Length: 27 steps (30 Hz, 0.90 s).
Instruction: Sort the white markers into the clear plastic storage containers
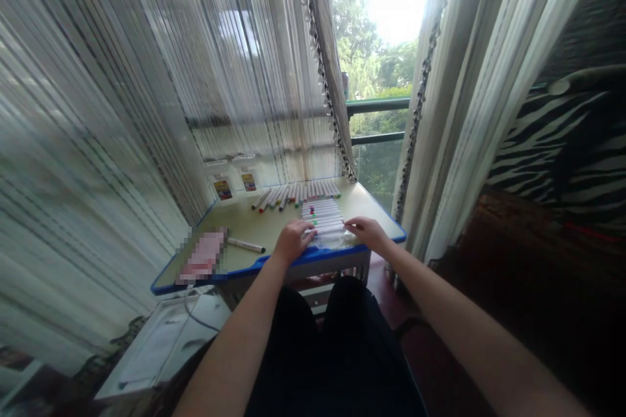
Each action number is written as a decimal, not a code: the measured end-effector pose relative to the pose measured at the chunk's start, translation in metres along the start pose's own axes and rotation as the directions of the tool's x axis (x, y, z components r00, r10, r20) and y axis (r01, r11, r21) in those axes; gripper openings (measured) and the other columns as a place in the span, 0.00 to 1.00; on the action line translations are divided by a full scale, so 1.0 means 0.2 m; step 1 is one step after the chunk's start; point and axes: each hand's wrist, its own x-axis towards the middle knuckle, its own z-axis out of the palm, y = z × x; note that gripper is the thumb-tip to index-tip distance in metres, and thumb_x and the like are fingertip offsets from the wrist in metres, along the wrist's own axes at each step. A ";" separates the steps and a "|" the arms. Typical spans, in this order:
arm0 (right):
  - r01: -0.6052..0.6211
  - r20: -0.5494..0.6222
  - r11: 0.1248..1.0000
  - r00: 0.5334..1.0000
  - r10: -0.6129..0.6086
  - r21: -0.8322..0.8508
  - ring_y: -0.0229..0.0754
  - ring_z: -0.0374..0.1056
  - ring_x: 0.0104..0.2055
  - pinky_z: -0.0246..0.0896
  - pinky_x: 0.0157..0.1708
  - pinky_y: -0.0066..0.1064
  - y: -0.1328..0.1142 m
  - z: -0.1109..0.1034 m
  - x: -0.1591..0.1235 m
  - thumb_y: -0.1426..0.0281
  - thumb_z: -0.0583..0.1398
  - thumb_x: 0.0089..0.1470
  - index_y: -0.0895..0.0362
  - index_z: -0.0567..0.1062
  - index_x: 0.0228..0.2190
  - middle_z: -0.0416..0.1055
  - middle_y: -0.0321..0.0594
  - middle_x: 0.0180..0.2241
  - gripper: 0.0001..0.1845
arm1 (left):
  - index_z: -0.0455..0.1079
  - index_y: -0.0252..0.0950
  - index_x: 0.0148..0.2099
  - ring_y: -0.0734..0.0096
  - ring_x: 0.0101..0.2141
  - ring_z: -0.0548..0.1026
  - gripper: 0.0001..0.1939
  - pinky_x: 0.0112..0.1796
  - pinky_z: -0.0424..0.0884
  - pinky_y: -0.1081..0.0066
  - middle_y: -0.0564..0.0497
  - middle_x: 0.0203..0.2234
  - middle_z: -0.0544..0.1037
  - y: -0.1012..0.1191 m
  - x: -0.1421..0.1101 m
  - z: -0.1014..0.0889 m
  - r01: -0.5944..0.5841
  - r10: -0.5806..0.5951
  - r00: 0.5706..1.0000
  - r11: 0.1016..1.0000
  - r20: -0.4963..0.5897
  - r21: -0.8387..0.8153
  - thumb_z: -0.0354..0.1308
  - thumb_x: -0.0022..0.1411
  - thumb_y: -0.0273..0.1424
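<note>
A stack of white markers (325, 216) lies sideways near the front edge of the table, with coloured ends showing at its left. My left hand (295, 239) rests at the left ends of these markers, fingers stretched towards them and apart. At their right ends is my right hand (368, 232), its fingers extended and touching or nearly touching the markers. Clear plastic (332, 240), perhaps a pouch, shows under the lowest markers between my hands. Behind them, a loose row of markers (293, 194) with coloured tips spreads across the table.
The table (239, 228) has a blue edge. A single marker (247, 245) lies left of my hands, beside a blurred pink object (203, 255). Two clear packages (248, 181) with labels stand at the back left. A white box (156, 339) is below left; curtains (264, 78) hang behind.
</note>
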 end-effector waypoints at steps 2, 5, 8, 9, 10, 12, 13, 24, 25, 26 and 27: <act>0.020 0.020 1.000 1.000 -0.020 -0.007 0.36 0.68 0.26 0.62 0.30 0.27 0.01 0.01 0.00 0.66 0.59 0.49 0.56 0.79 0.32 0.77 0.38 0.28 0.11 | 0.74 0.35 0.38 0.65 0.40 0.72 0.10 0.47 0.65 0.65 0.46 0.35 0.78 0.00 0.00 -0.01 0.005 -0.005 1.000 0.999 0.007 0.037 0.53 0.60 0.34; 0.059 0.054 0.998 0.997 -0.059 0.002 0.36 0.68 0.27 0.63 0.31 0.27 0.04 0.01 0.01 0.67 0.58 0.50 0.55 0.79 0.32 0.77 0.38 0.30 0.10 | 0.76 0.36 0.36 0.66 0.38 0.71 0.10 0.45 0.65 0.66 0.47 0.33 0.78 0.00 0.01 -0.01 0.009 -0.010 1.000 0.999 0.020 0.036 0.54 0.59 0.34; 0.091 0.080 0.995 0.992 -0.093 0.036 0.37 0.69 0.29 0.64 0.32 0.28 0.07 0.02 0.03 0.68 0.59 0.50 0.55 0.79 0.33 0.77 0.39 0.32 0.10 | 0.77 0.36 0.34 0.66 0.37 0.71 0.09 0.43 0.65 0.66 0.48 0.32 0.78 -0.01 0.01 0.00 0.050 -0.050 0.999 0.999 0.005 0.011 0.57 0.57 0.33; 0.106 0.081 0.993 0.991 -0.110 0.056 0.38 0.70 0.31 0.64 0.34 0.28 0.08 0.02 0.03 0.68 0.59 0.50 0.55 0.79 0.33 0.77 0.40 0.33 0.10 | 0.77 0.37 0.33 0.66 0.37 0.71 0.08 0.42 0.65 0.66 0.48 0.31 0.78 -0.01 0.01 0.00 0.063 -0.063 0.998 0.998 -0.002 0.005 0.58 0.56 0.33; 0.124 0.076 0.989 0.989 -0.130 0.075 0.38 0.70 0.32 0.65 0.35 0.28 0.09 0.02 0.03 0.68 0.59 0.51 0.55 0.79 0.33 0.77 0.41 0.35 0.10 | 0.77 0.37 0.33 0.66 0.36 0.71 0.08 0.42 0.65 0.66 0.48 0.31 0.78 -0.01 0.01 0.00 0.072 -0.072 0.997 0.997 -0.008 0.004 0.58 0.55 0.33; 0.163 0.060 0.982 0.984 -0.169 0.097 0.39 0.71 0.36 0.65 0.37 0.29 0.10 0.02 0.03 0.68 0.58 0.51 0.55 0.80 0.33 0.76 0.43 0.37 0.10 | 0.77 0.37 0.32 0.65 0.37 0.71 0.07 0.42 0.65 0.66 0.49 0.31 0.78 -0.01 0.01 0.00 0.084 -0.084 0.996 0.996 -0.021 0.007 0.59 0.54 0.33; 0.178 0.056 0.979 0.981 -0.184 0.097 0.39 0.71 0.36 0.65 0.38 0.29 0.11 0.02 0.03 0.68 0.58 0.52 0.56 0.80 0.34 0.75 0.43 0.37 0.11 | 0.77 0.38 0.32 0.65 0.37 0.71 0.07 0.42 0.65 0.65 0.49 0.31 0.78 -0.02 0.01 0.01 0.089 -0.089 0.996 0.996 -0.025 0.008 0.59 0.54 0.33; 0.192 0.053 0.981 0.980 -0.193 0.033 0.39 0.72 0.37 0.66 0.39 0.30 0.09 0.03 0.03 0.73 0.57 0.52 0.56 0.79 0.34 0.76 0.43 0.37 0.11 | 0.75 0.37 0.29 0.65 0.40 0.71 0.03 0.46 0.64 0.63 0.50 0.33 0.78 -0.02 0.01 0.02 0.097 -0.097 0.994 0.995 -0.055 0.006 0.60 0.51 0.30; 0.197 0.052 0.980 0.979 -0.198 0.020 0.39 0.72 0.37 0.66 0.40 0.30 0.09 0.03 0.02 0.73 0.57 0.52 0.56 0.79 0.33 0.76 0.43 0.37 0.11 | 0.75 0.37 0.28 0.65 0.40 0.71 0.03 0.47 0.64 0.63 0.50 0.33 0.78 -0.02 0.01 0.02 0.101 -0.101 0.993 0.995 -0.061 0.005 0.60 0.50 0.29; 0.202 0.050 0.979 0.978 -0.202 0.005 0.39 0.72 0.37 0.65 0.40 0.30 0.08 0.03 0.02 0.74 0.57 0.52 0.56 0.79 0.33 0.76 0.43 0.37 0.11 | 0.75 0.37 0.28 0.65 0.40 0.71 0.03 0.47 0.64 0.63 0.50 0.33 0.78 -0.02 0.01 0.02 0.104 -0.103 0.993 0.995 -0.064 0.005 0.60 0.50 0.29; 0.209 0.051 0.978 0.977 -0.208 -0.009 0.39 0.72 0.37 0.65 0.40 0.30 0.08 0.03 0.02 0.74 0.56 0.52 0.56 0.80 0.33 0.75 0.43 0.37 0.11 | 0.75 0.37 0.28 0.65 0.40 0.71 0.02 0.47 0.64 0.63 0.50 0.33 0.78 -0.02 0.01 0.02 0.106 -0.105 0.992 0.994 -0.065 0.008 0.60 0.49 0.29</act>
